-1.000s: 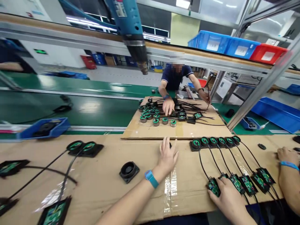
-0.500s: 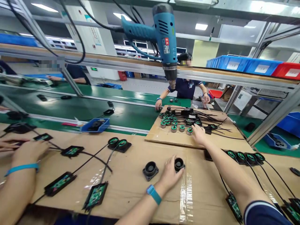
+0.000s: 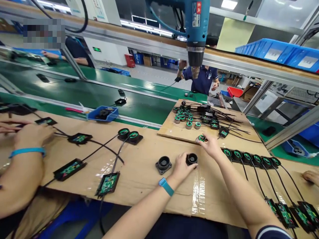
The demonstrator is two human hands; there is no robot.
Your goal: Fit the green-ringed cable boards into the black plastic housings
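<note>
My left hand [image 3: 181, 167] grips a round black housing [image 3: 191, 158] resting on the cardboard-covered bench [image 3: 139, 179]. A second black housing [image 3: 163, 164] lies just left of it, untouched. My right hand [image 3: 210, 145] holds a small green-topped coil part [image 3: 201, 138] with a black wire, just above the bench at the near edge of a raised cardboard sheet [image 3: 174, 134]. That sheet carries several more green coil parts [image 3: 187, 120] and tangled black wires.
A blue heat gun [image 3: 195, 30] hangs overhead. A row of wired coils [image 3: 249, 157] with circuit boards [image 3: 286, 210] lies at the right. More wired boards [image 3: 107, 183] lie left, by a co-worker's arm [image 3: 22, 162]. A blue tray [image 3: 103, 114] sits beside the green conveyor [image 3: 99, 96]. Another person stands opposite.
My right hand picked a green coil part from the raised sheet and drew it back toward me. My left hand stays on the black housing. The view shifted right and down.
</note>
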